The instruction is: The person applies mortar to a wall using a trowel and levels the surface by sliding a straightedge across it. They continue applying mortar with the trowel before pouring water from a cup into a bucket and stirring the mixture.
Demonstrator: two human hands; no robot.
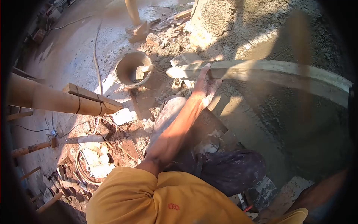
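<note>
Left hand point(206, 89) is closed around the left end of a long straight board point(268, 67), thumb on its upper side; the board spans the wet mortar point(309, 130). Right hand is out of sight, grip cannot be determined. A bucket point(120, 74) stands near the board's left end.

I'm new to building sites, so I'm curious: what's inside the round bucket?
A pale, handle-like piece shows inside the bucket, near its rim. What lies beneath that piece is covered, and the bottom is too shadowed to tell.
</note>
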